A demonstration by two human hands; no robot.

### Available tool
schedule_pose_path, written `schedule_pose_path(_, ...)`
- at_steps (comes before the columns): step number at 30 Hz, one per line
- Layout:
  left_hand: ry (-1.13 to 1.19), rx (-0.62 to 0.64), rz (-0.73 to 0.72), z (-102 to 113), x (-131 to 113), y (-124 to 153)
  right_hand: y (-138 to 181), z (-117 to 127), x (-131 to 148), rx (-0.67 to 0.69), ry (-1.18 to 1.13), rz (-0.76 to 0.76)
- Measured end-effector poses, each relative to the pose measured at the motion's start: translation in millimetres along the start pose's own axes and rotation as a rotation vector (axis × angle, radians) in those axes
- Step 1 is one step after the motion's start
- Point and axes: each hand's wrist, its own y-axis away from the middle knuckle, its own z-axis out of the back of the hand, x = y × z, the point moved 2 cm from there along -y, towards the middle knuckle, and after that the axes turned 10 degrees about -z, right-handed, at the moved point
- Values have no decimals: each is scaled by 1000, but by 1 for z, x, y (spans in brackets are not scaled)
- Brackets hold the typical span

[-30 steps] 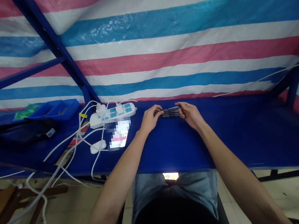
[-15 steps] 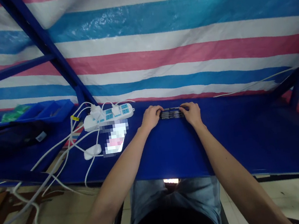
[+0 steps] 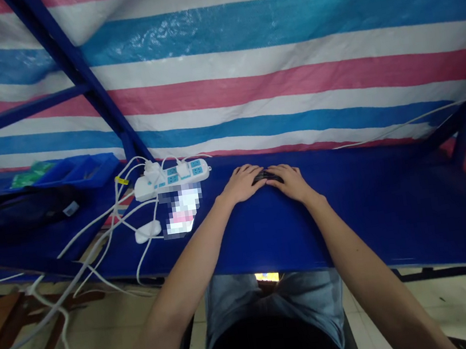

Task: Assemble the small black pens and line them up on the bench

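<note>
Between my hands, on the blue tabletop (image 3: 263, 234), lies a small bunch of slim dark pens (image 3: 265, 177), mostly covered by my fingers. My left hand (image 3: 243, 183) is closed around the bunch from the left, its thumb along the near side. From the right, my right hand (image 3: 288, 181) closes on the same pens, with its fingers over the far side. The fingertips of both hands almost meet above the pens. How many pens there are is hidden.
Left of my hands are a white power strip (image 3: 173, 177) with plugs, a blurred lit phone (image 3: 184, 210), a white adapter (image 3: 148, 231) and tangled white cables. Farther left sit a dark bag (image 3: 21, 207) and blue bins (image 3: 80, 171). A striped tarp (image 3: 268, 86) hangs behind.
My hands have moved inward from the two ends of the pens and wrapped around them. The pens, lying in a flat parallel row before, are now gathered and mostly covered.
</note>
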Motion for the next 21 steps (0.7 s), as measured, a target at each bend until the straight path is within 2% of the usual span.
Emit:
schedule_pose_path(6, -43, -15, -29, 2, -16, 12, 9, 7, 5, 11, -39, 1)
schedule_pose_path(10, -31, -10, -22, -1, -18, 17, 13, 8, 9, -12, -34, -2)
schedule_pose_path(12, -31, 18, -8, -2, -17, 17, 13, 8, 11, -42, -31, 4)
schedule_pose_path(17, -85, 179, 45, -5, -17, 19, 14, 10, 16, -88, -13, 16)
schedule_pose_path(21, -125, 199, 39, -4, -21, 21, 16, 9, 19, -66, -19, 29)
